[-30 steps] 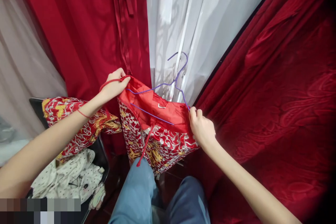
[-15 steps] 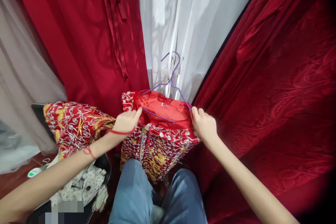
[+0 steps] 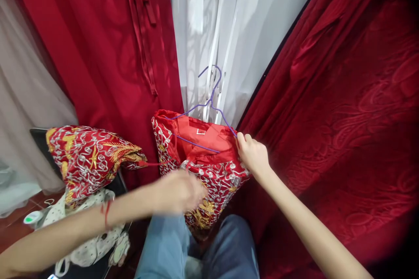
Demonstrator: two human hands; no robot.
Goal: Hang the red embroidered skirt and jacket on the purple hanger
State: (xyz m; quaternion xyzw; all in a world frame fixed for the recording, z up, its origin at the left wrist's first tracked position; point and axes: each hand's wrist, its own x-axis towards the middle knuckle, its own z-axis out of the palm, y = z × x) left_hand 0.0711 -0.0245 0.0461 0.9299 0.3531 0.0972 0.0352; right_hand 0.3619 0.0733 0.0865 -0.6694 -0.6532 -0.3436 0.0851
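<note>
Right hand point(image 3: 252, 155) is pinching the purple wire hanger point(image 3: 209, 107) & red embroidered garment point(image 3: 203, 170) at the shoulder, steadying it above the knees, while blurred left hand point(image 3: 178, 192), grip unclear, is crossing its front w/ a red cord point(image 3: 153, 164).

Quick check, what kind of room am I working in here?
Probably a fitting room or costume wardrobe. Red drapes and white gauze hang all around, the right hand holds an embroidered red garment on a wire hanger, and more clothes lie piled on a chair.
</note>
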